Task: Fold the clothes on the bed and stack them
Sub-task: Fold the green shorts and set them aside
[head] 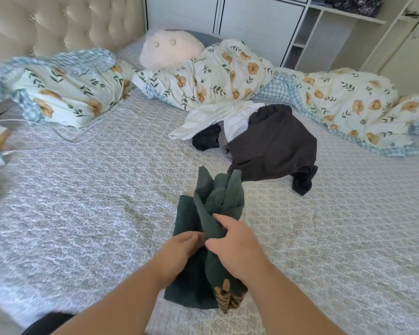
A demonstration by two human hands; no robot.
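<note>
Standing at the bed (82, 213), I pinch the dark green garment (211, 228) with both hands, left hand (179, 252) and right hand (237, 247) curled on its bunched middle to fold it, while the unfolded pile of clothes (257, 139) waits beyond.

Dark green garment (211, 209), orange-flowered duvet (218, 76).
</note>
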